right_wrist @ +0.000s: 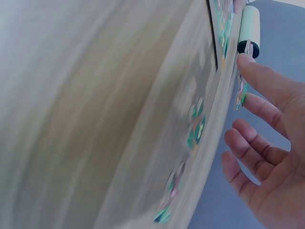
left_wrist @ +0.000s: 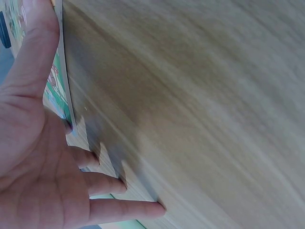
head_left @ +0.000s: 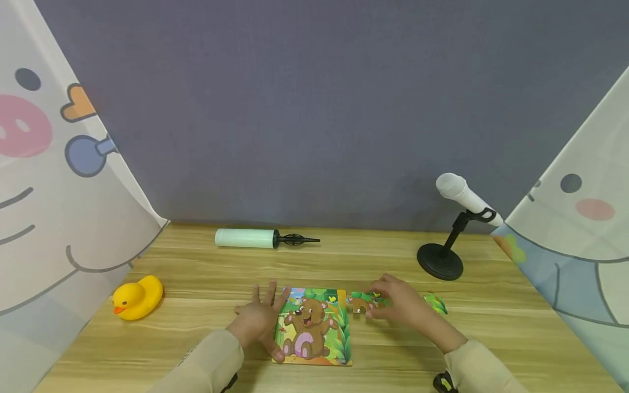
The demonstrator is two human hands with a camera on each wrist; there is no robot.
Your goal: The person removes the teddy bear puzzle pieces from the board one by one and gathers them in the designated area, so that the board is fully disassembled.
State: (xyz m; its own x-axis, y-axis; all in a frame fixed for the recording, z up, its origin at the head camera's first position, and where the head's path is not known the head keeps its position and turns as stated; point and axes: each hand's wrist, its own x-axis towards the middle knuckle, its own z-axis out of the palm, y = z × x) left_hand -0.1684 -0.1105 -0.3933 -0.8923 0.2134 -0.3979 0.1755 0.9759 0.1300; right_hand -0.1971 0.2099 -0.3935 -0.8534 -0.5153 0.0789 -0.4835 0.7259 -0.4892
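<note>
A square bear jigsaw board (head_left: 308, 327) lies on the wooden table. My left hand (head_left: 259, 319) has its fingers spread at the board's left side, the thumb over the lower left edge. In the left wrist view, the straight fingers (left_wrist: 126, 209) reach down to the wood beside that edge. Just right of the board, my right hand (head_left: 400, 303) pinches a jigsaw piece (head_left: 361, 304) with bear artwork between thumb and index finger. The right wrist view has this piece edge-on above the table, its other fingers loosely curled.
Loose jigsaw pieces (right_wrist: 196, 129) lie on the table, one piece (head_left: 436, 303) partly behind the right forearm. A yellow rubber duck (head_left: 138, 298) sits at left, a pale hand pump (head_left: 248, 238) at the back, and a white microphone (head_left: 464, 192) on a black stand (head_left: 439, 262) at back right.
</note>
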